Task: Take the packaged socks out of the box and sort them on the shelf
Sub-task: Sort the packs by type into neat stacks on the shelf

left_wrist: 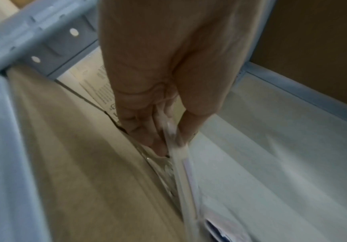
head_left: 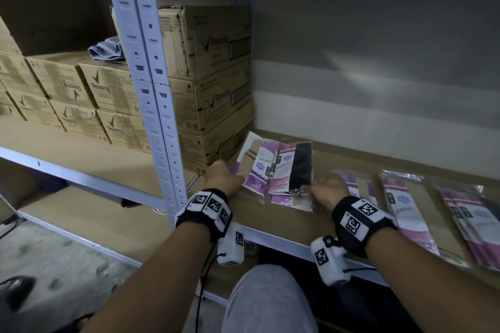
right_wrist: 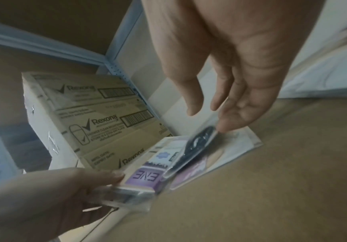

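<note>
A small stack of packaged socks with purple ENE labels lies at the left end of the brown shelf board. My left hand grips its near left edge; in the left wrist view the thumb and fingers pinch the clear plastic packs. A pack with black socks lies tilted on top. My right hand has relaxed fingers, and one fingertip touches the black pack. In the right wrist view my left hand holds the ENE-labelled pack.
More sock packs lie in a row to the right. Stacked Rexona cartons stand just left of the stack, behind a perforated grey upright. A grey wall closes the back. My knee is below the shelf edge.
</note>
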`<state>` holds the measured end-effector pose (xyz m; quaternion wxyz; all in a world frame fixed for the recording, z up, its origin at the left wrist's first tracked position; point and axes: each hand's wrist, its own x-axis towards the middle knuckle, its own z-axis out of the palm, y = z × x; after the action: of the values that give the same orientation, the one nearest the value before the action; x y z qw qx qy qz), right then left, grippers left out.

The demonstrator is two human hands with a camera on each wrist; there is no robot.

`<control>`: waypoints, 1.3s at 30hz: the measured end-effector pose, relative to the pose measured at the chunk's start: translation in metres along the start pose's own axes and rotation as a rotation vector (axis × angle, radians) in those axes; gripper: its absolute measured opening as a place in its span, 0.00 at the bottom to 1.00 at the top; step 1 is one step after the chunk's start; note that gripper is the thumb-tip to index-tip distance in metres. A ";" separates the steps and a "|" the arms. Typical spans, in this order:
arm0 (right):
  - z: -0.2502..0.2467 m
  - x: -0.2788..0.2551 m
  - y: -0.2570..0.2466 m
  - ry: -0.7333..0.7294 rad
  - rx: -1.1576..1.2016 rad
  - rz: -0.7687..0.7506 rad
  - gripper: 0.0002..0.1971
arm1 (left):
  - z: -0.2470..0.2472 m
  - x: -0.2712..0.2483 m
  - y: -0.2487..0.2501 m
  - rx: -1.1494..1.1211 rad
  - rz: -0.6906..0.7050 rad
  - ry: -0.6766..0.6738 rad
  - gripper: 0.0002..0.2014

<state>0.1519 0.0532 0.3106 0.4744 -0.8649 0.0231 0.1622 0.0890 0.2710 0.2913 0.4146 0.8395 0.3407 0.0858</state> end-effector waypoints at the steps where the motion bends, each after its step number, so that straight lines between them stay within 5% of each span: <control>1: 0.000 -0.001 0.000 0.002 0.139 0.011 0.09 | -0.002 0.000 -0.001 -0.067 -0.011 -0.001 0.19; 6: 0.003 -0.001 0.004 -0.052 0.449 0.112 0.09 | -0.003 -0.003 -0.003 -0.310 -0.057 -0.026 0.09; 10: 0.014 0.008 0.007 -0.056 0.150 0.119 0.20 | -0.001 -0.013 -0.004 -0.415 -0.115 -0.081 0.08; 16: 0.020 0.008 0.002 -0.085 -0.060 0.125 0.19 | 0.003 -0.027 -0.002 -0.481 -0.093 -0.165 0.13; 26: -0.015 -0.007 0.001 -0.059 0.575 0.099 0.05 | 0.000 -0.041 0.010 -0.753 -0.091 -0.176 0.10; 29: -0.038 -0.013 0.006 0.037 0.642 0.031 0.12 | 0.000 -0.052 0.022 -0.801 -0.036 -0.162 0.12; 35: -0.095 -0.038 0.031 0.045 0.694 -0.066 0.06 | 0.013 -0.081 0.053 -0.932 0.048 -0.209 0.10; 39: -0.142 -0.057 0.058 0.106 0.702 -0.105 0.10 | 0.036 -0.106 0.077 -0.952 0.084 -0.292 0.06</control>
<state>0.1235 -0.1026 0.3513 0.7485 -0.6563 0.0577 0.0748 0.0634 0.1476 0.3414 0.7913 0.5734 0.1679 0.1299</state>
